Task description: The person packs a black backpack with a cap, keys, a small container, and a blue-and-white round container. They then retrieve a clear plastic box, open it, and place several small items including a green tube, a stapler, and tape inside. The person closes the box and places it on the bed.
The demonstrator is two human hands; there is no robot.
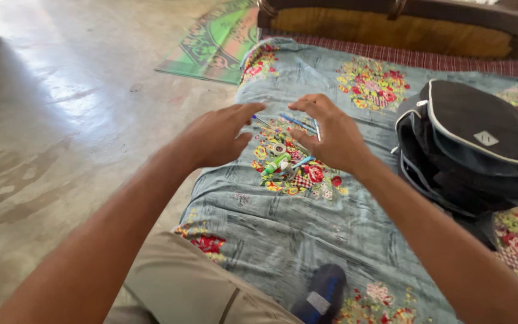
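Pile of stationery [283,157]: a small heap of pens and markers in the middle of the frame — a green-and-white marker, blue pens, a small roll of tape, lying mixed together on a flower print of the bedspread [283,234].
Left hand [220,137]: spread wide, palm down, hovering at the left edge of the pile; it grips nothing, fingertips just above a blue pen.
Right hand [331,137]: also spread, fingers curved over the right side of the pile — holding nothing, though whether the fingers touch the pens beneath cannot be told.
Bedspread: grey-blue with red and yellow flower patches, filling the centre and right of the frame.
Backpack [475,150]: black with white piping, lying at the right, well apart from the pile.
Floor [61,120]: bare and shiny, at the left.
Mat [217,42]: green, patterned, at the upper middle.
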